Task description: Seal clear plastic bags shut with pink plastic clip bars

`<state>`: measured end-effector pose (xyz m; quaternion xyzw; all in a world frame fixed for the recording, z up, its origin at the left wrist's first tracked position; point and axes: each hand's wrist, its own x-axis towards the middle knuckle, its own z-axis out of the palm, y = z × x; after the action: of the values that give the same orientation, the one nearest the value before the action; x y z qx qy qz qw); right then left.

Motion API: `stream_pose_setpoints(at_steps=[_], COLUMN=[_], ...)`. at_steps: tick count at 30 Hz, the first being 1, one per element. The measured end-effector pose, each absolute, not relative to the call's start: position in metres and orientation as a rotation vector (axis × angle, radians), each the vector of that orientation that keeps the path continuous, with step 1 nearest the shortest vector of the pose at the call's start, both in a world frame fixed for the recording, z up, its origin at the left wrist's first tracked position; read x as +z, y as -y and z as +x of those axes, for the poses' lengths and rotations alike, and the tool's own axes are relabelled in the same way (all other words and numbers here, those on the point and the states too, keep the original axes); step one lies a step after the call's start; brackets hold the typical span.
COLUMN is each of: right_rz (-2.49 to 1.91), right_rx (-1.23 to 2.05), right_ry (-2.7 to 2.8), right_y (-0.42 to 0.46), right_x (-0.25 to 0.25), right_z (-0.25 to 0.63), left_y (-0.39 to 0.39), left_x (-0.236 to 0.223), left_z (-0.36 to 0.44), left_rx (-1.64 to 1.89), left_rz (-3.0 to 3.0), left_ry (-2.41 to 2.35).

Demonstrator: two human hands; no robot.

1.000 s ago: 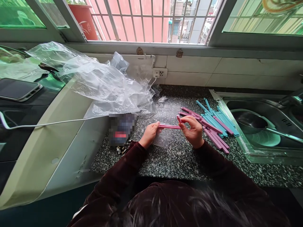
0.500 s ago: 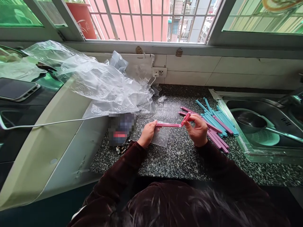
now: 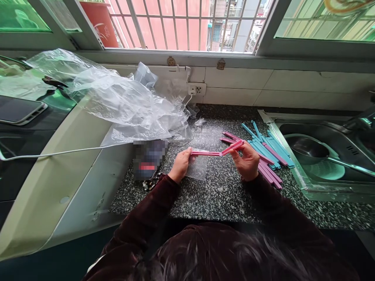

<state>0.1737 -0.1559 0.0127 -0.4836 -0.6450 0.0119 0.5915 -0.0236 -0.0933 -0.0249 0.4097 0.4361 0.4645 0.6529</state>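
A pink hinged strip (image 3: pixel 206 153), bent at its joint, is at the centre of the frame; your left hand (image 3: pixel 181 166) pinches its left end, your right hand (image 3: pixel 247 162) its right. Turquoise strips (image 3: pixel 262 151) and pink strips (image 3: pixel 268 174) lie right of centre.

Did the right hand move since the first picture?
Yes. The right hand moved a little to the right, closer to the sink, taking its end of the pink strip along.
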Motion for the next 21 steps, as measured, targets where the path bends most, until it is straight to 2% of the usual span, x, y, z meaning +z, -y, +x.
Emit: stream_pose_setpoints(at_steps=[21], right_rz=[-1.088], right_rx=[0.174], right_ry=[1.434], right_y=[0.155], right_x=[0.0], right_z=[0.182], left_y=[0.09], left_x=[-0.017], left_z=[-0.025], left_rx=[1.104], left_rz=[0.692], left_ry=[-0.958])
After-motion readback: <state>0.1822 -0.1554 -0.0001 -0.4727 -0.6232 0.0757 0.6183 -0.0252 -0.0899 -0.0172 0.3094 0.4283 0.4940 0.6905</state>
